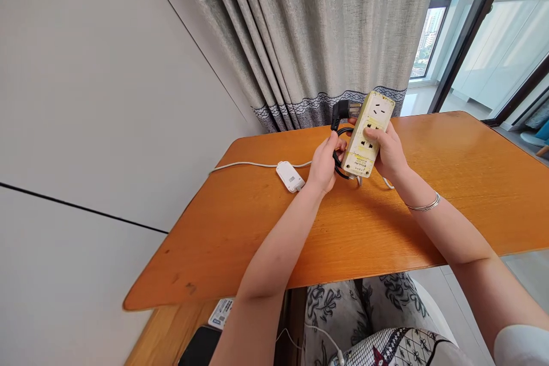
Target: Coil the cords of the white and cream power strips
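Observation:
I hold a yellowed power strip [369, 132] above the orange wooden table [266, 229], its sockets facing me. My right hand [389, 151] is closed round its right side, thumb on its face. My left hand [325, 164] is closed on the strip's coiled black cord [337, 159] at the left side. The black plug [341, 112] sticks up beside the strip's upper left edge, its prongs pointing right.
A small white adapter [290, 176] with a white cable [249, 164] lies on the table left of my hands. Grey curtains [317, 40] hang behind the table, a window at the right. A dark phone [199, 347] lies on a lower surface at the near left.

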Available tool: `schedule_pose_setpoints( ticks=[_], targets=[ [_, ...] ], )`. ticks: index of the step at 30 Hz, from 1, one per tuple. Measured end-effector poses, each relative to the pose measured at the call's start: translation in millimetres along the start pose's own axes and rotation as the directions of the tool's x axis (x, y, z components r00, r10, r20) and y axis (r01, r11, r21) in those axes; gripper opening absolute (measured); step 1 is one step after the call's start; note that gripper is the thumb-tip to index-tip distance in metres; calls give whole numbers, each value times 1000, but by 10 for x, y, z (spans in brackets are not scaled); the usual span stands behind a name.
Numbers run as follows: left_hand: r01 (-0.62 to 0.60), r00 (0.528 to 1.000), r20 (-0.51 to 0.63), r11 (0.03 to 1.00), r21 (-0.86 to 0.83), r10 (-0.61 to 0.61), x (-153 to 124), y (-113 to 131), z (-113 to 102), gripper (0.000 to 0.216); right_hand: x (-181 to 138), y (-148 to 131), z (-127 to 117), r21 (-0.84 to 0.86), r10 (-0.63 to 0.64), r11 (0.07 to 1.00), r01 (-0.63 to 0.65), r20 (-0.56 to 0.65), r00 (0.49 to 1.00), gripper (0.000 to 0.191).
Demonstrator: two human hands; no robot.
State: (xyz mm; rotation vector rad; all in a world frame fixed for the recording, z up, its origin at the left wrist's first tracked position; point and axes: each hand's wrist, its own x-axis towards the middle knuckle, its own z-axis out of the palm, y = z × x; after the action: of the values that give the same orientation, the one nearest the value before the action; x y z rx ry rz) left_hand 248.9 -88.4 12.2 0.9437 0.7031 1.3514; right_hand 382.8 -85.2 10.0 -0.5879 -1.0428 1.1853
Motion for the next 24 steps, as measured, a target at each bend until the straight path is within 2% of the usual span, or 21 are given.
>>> schedule_pose_setpoints(
  ticks=[7,11,14,19,24],
  targets=[
    [-31,999,16,999,-21,31,57,-91,-41,54,17,-55,-13,13,71,997,-71,5,997,59],
    [-39,998,53,994,100,34,119,-121,-142,51,48,-166,-116,-66,182,982,-175,133,974,59],
    [10,998,62,979,204,-23,168,-160,-213,45,69,-204,-190,-184,244,961,-208,205,948,58],
    [157,987,-1,970,185,-159,234,-248,-245,44,131,-28,-207,-178,177,972,-154,123,976,61],
    [204,978,-3,964,171,-207,298,-302,-259,39,222,234,-233,-113,156,982,-152,29,987,65]
  ],
)
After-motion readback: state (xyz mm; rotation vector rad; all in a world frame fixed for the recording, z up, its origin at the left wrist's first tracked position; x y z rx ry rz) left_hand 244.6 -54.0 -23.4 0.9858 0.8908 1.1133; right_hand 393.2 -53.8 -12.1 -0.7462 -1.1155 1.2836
